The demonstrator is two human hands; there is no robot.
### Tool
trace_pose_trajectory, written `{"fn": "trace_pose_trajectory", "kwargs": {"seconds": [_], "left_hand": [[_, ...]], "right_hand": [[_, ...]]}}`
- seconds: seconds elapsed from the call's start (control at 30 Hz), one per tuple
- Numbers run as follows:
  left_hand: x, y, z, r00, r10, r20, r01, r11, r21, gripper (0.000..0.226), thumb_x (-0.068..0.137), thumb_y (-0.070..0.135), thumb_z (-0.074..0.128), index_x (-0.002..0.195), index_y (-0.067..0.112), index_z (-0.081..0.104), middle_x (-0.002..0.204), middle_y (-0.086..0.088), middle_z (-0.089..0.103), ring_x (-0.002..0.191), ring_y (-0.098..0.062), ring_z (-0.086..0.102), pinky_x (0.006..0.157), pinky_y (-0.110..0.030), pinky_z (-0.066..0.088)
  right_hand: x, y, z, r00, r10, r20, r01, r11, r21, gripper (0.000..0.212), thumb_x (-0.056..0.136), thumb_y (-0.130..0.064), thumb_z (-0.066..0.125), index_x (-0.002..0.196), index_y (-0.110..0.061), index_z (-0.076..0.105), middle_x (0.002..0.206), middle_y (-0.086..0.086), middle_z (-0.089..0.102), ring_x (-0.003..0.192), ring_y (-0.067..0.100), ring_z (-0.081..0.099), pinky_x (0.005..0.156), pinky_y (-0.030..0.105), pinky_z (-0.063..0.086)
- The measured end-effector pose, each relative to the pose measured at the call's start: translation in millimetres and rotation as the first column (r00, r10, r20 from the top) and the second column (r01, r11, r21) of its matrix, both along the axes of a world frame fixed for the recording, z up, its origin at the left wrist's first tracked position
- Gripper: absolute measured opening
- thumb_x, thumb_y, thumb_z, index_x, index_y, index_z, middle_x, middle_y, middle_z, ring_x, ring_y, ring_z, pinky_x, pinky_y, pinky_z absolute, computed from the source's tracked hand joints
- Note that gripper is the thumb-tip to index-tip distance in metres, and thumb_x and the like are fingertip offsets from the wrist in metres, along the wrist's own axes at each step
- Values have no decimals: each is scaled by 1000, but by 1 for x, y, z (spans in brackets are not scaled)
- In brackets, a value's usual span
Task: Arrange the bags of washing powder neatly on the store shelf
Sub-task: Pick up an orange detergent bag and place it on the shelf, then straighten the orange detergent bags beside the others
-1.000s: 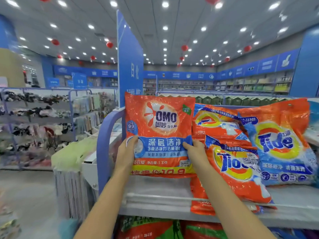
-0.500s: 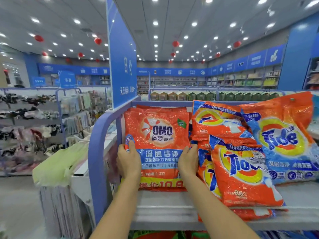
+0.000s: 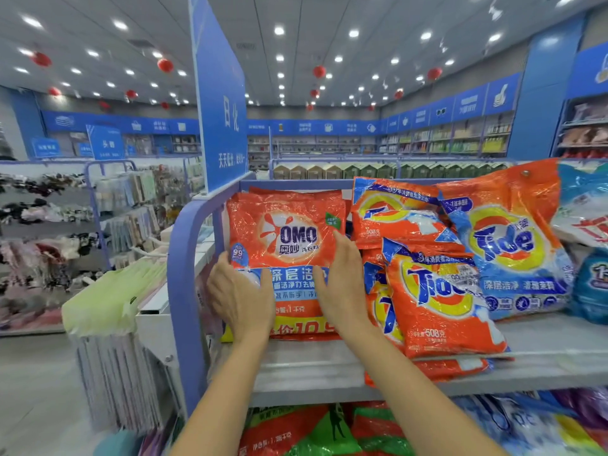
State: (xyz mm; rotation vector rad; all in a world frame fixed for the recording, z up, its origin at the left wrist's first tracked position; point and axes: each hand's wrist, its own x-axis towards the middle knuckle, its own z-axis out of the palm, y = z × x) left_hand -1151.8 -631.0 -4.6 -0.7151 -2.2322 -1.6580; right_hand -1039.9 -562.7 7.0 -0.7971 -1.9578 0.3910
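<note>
An orange OMO bag (image 3: 289,235) stands upright at the left end of the grey top shelf (image 3: 543,350), another OMO bag right behind it. My left hand (image 3: 241,296) lies flat on its lower left face. My right hand (image 3: 342,281) presses its right side with straight fingers. To the right, a small orange Tide bag (image 3: 441,301) leans forward over another lying flat, a second small Tide bag (image 3: 394,212) sits behind, and a large Tide bag (image 3: 506,245) leans beside them.
A blue rounded shelf frame (image 3: 179,258) and a tall blue sign (image 3: 218,103) border the left end. More bags (image 3: 316,429) fill the shelf below. A light green stack (image 3: 108,297) sits on a lower unit to the left. Blue-white bags (image 3: 589,209) lie at the far right.
The OMO bag went from held up in front of the shelf to standing on it against the left end. Both hands shifted from gripping its lower edge to lying flat on its face.
</note>
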Motion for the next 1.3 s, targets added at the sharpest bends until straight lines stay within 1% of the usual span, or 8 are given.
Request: {"fn": "trace_pose_trajectory", "kwargs": {"seconds": [0.1,0.23,0.43,0.67,0.77,0.93,1.2,1.3], "left_hand": [[17,-14,-12,970,-100,-219,28,951,-309,82,85,42,57,146,8,13,152,-18,14,140,-34,14,111,-46,19],[12,-14,-22,967,-229,-110,124,803,-582,84,93,56,30,146,12,-17,155,-12,-22,144,-26,-13,114,-44,13],[-13,-13,-13,945,-328,-8,246,724,-644,86,90,59,34,148,16,-13,157,-7,-14,145,-24,-9,116,-41,10],[29,-15,8,938,-219,-270,123,936,-330,80,86,39,60,147,7,20,153,-20,21,138,-37,23,110,-49,22],[80,-9,26,868,-343,-358,279,935,-220,67,87,31,62,142,6,33,147,-17,35,134,-34,34,107,-48,27],[157,-9,25,618,-738,-272,728,667,-156,18,89,35,58,106,29,59,103,8,63,83,3,57,65,-8,40],[313,31,-4,360,-929,-89,933,358,40,18,78,42,53,85,28,61,75,17,69,65,-1,63,59,-7,45],[379,76,-21,396,-917,42,915,398,64,7,90,29,55,84,28,59,64,9,67,59,-1,60,54,-12,45]], "right_hand": [[1,-11,-16,909,-65,412,30,995,93,68,97,-49,27,149,-20,-5,157,8,-12,145,24,-10,117,40,-1],[-3,-4,-33,776,-62,628,59,998,25,103,55,-76,-31,144,-26,-20,155,8,-19,144,25,-12,116,38,-3],[1,-4,-20,743,-40,668,52,999,2,68,95,-55,21,147,-27,-12,157,8,-13,145,24,-10,117,39,-1],[74,-36,-6,925,-55,377,4,991,135,57,99,-35,35,149,-24,9,158,4,-2,145,18,-8,115,30,-7],[125,-41,-2,970,-55,235,23,990,140,49,95,-38,36,142,-23,32,154,3,20,143,17,12,116,33,5],[250,-47,-17,999,-1,-32,-3,994,-106,29,89,-38,45,117,-33,50,125,-17,44,117,-14,35,97,6,25],[510,-57,-47,879,-363,-307,281,918,-280,10,84,-25,57,91,-22,63,86,-12,69,80,2,63,70,11,46],[603,-63,-57,801,-446,-399,358,892,-276,22,91,-5,53,73,-16,60,61,-8,63,56,0,54,55,9,42]]}}
